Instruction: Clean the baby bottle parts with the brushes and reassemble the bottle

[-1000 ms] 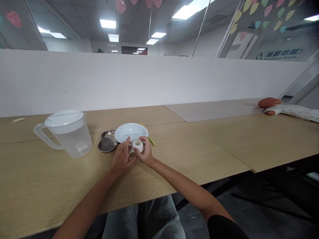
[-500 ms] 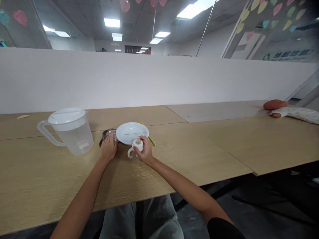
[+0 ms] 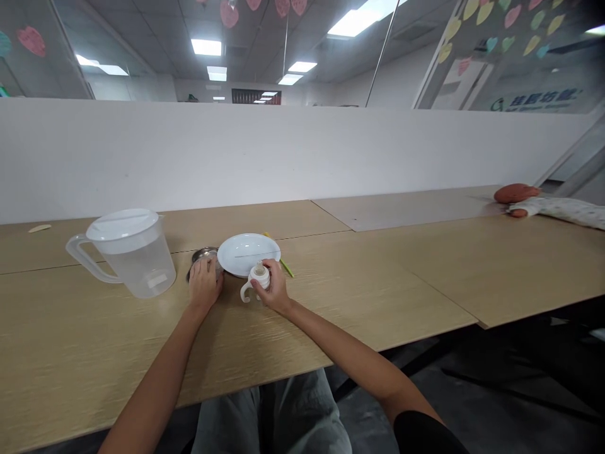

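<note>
My right hand (image 3: 275, 287) is closed around the white screw-ring top of a baby bottle (image 3: 259, 275), with a clear nipple pointing up. A curved white handle sticks out from the top to the left. At the front right rim of a white oval plate (image 3: 243, 247), this hand stays just above the table. My left hand (image 3: 205, 285) has its fingers bent over a clear object (image 3: 218, 267), mostly hidden under them. Directly behind those fingers is a round metal bowl (image 3: 203, 253), touching or nearly touching the plate's left side.
A clear lidded pitcher (image 3: 142, 258) stands to the left. A green and yellow stick (image 3: 286, 267) lies along the plate's right side. At the far right are a reddish-brown object (image 3: 516, 193) and a pale patterned cloth item (image 3: 562, 210). A low white wall (image 3: 283, 151) backs the table.
The view has shifted slightly. The left fingers look more bent than before, over the clear object. The right hand keeps its hold on the bottle top in nearly the same spot.
</note>
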`<state>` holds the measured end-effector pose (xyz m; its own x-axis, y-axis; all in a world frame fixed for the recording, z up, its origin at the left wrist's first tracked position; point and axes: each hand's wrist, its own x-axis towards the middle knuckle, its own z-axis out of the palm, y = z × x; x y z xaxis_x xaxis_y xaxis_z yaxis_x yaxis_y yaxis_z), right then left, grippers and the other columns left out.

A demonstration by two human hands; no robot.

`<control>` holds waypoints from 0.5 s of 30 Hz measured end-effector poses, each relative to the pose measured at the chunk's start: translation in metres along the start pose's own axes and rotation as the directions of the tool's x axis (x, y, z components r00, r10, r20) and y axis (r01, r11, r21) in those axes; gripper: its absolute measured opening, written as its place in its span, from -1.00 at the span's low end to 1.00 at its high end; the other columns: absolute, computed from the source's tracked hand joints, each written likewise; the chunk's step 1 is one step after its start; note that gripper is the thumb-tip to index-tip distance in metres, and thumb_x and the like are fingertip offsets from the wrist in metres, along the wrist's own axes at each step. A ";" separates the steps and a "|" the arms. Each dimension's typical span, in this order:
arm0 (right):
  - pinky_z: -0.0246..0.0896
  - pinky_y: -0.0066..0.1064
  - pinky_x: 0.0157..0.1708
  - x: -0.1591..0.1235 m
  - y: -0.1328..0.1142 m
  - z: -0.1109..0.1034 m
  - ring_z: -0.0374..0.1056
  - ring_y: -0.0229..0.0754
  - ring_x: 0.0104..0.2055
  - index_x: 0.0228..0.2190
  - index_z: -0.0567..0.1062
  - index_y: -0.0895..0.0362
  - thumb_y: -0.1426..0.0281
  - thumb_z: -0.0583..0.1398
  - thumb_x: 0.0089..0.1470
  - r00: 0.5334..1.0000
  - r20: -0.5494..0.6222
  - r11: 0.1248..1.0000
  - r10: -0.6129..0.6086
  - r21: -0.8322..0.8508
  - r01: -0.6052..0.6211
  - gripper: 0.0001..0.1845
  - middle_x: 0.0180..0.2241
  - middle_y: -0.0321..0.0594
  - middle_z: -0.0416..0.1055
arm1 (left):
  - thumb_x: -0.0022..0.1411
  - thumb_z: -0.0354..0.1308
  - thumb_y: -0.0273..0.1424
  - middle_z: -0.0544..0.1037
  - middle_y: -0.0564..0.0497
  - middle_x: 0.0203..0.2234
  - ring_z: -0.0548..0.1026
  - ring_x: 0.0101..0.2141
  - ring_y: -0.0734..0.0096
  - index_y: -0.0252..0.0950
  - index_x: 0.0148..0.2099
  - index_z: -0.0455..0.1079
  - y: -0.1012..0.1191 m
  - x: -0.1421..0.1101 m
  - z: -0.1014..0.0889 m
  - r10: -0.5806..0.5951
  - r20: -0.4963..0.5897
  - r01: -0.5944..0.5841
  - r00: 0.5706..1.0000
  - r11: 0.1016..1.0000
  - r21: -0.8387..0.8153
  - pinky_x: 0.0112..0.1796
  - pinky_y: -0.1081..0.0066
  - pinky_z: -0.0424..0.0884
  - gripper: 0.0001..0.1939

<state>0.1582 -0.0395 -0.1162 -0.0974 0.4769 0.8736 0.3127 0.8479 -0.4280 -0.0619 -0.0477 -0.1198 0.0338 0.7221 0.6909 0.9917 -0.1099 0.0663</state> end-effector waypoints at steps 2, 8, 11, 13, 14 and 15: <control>0.23 -0.17 -0.16 0.001 -0.001 0.000 0.31 -0.05 -0.19 -0.13 0.32 0.11 0.15 0.18 0.06 1.000 0.003 1.000 0.001 0.004 -0.001 -0.60 -0.25 -0.13 0.37 | 0.28 -0.08 -0.26 0.42 -0.34 -0.01 0.35 0.04 -0.07 -0.38 0.13 0.32 -0.002 0.000 0.001 -0.015 -0.010 0.015 1.000 1.000 -0.022 0.02 0.01 0.26 -0.54; 0.23 -0.17 -0.17 0.003 -0.002 -0.002 0.31 -0.04 -0.19 -0.12 0.30 0.10 0.13 0.15 0.08 1.000 0.015 1.000 -0.011 -0.022 0.011 -0.60 -0.24 -0.12 0.38 | 0.29 -0.08 -0.19 0.32 -0.33 0.16 0.27 0.15 -0.08 -0.39 0.19 0.25 -0.004 -0.002 0.007 -0.010 0.031 0.014 0.999 0.995 -0.101 0.16 -0.08 0.07 -0.47; 0.23 -0.17 -0.17 0.003 -0.003 -0.002 0.32 -0.04 -0.19 -0.13 0.31 0.10 0.13 0.16 0.08 1.000 0.011 1.000 -0.021 -0.016 0.021 -0.60 -0.24 -0.12 0.38 | 0.30 -0.09 -0.18 0.38 -0.32 0.10 0.31 0.11 -0.05 -0.38 0.18 0.26 -0.003 0.000 0.003 -0.015 0.015 0.016 1.000 0.997 -0.079 0.16 -0.05 0.09 -0.48; 0.23 -0.16 -0.16 0.003 -0.003 -0.003 0.32 -0.03 -0.19 -0.13 0.31 0.10 0.13 0.16 0.08 1.000 0.013 1.000 -0.020 -0.011 0.020 -0.60 -0.25 -0.12 0.38 | 0.31 -0.09 -0.17 0.42 -0.32 0.02 0.34 0.06 -0.06 -0.36 0.14 0.30 -0.002 0.002 -0.002 -0.033 -0.003 0.033 0.999 0.998 -0.062 0.10 -0.07 0.16 -0.51; 0.23 -0.16 -0.16 0.004 -0.003 -0.003 0.32 -0.03 -0.19 -0.13 0.31 0.10 0.13 0.16 0.07 1.000 0.017 1.000 -0.016 -0.011 0.017 -0.60 -0.24 -0.12 0.38 | 0.31 -0.08 -0.17 0.43 -0.33 -0.02 0.35 0.03 -0.08 -0.35 0.11 0.32 -0.002 0.003 -0.003 -0.048 -0.006 0.047 0.999 0.997 -0.058 0.06 -0.07 0.20 -0.53; 0.23 -0.16 -0.16 0.004 -0.003 -0.003 0.32 -0.03 -0.19 -0.13 0.31 0.10 0.13 0.15 0.07 1.000 0.021 1.000 -0.013 -0.012 0.013 -0.60 -0.24 -0.12 0.38 | 0.30 -0.07 -0.18 0.43 -0.33 -0.05 0.35 0.01 -0.09 -0.35 0.09 0.34 -0.002 0.003 -0.005 -0.065 -0.004 0.064 0.998 0.996 -0.055 0.02 -0.06 0.23 -0.55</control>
<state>0.1595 -0.0410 -0.1110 -0.1216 0.4706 0.8739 0.3225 0.8514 -0.4136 -0.0647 -0.0483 -0.1146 -0.0307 0.7252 0.6878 0.9835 -0.1008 0.1502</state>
